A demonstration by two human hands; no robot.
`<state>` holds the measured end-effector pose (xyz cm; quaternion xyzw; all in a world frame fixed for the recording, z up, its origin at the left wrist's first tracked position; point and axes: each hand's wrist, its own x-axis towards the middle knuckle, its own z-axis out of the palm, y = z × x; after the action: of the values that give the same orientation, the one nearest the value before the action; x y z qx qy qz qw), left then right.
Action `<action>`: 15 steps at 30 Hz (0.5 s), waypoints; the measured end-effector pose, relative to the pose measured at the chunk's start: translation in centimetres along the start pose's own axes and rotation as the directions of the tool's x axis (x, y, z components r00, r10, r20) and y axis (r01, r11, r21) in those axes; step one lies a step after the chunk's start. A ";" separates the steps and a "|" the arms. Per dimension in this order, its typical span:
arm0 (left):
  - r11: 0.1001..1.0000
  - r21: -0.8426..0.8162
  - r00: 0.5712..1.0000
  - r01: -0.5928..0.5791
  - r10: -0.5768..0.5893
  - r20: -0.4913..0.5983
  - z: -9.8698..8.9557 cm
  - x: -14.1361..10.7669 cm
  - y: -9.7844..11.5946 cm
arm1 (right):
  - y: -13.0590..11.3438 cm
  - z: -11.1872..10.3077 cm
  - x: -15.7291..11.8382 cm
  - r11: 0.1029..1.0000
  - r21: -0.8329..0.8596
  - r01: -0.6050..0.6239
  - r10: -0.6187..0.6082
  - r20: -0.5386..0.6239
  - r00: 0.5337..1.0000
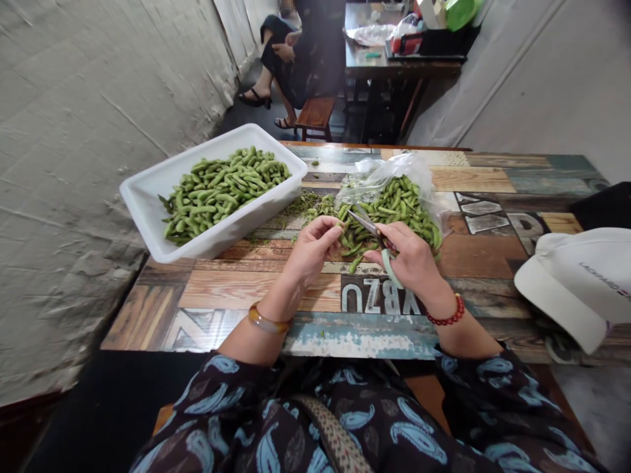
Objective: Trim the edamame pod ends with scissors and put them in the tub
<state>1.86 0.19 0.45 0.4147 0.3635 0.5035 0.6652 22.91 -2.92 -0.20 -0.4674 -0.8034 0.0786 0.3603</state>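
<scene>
My right hand (407, 253) is closed round a pair of scissors (367, 225) with pale green handles; the blades point up and left. Just left of the blades, my left hand (315, 244) pinches an edamame pod (340, 225), mostly covered by the fingers. Beyond both hands a heap of edamame pods (407, 207) spills from a clear plastic bag (362, 180). Small green trimmings (308, 205) lie scattered left of the heap. At the left stands a white plastic tub (217, 246) holding many edamame pods (221, 190).
A white cap (576, 276) lies on the patterned wooden table (236, 286) at the right. A rough grey wall (98, 131) runs along the left. Past the table a person (315, 52) sits on a wooden stool (316, 113), near another table (367, 62) with a black tray.
</scene>
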 end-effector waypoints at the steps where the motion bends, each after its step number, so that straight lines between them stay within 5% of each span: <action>1: 0.998 -0.050 0.999 0.032 -0.032 -0.003 0.0 0.0 0.1 | 0.1 0.0 0.0 1.000 0.007 0.009 -0.009 -0.012 1.000; 15: 0.959 -0.249 0.991 0.133 -0.136 0.006 0.7 -0.2 0.4 | 0.1 0.8 0.0 0.996 0.023 0.083 -0.084 0.045 0.995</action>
<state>2.26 -0.01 1.10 0.2995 0.3286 0.5011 0.7425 22.50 -2.72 -0.86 -0.4279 -0.8293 0.0826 0.3498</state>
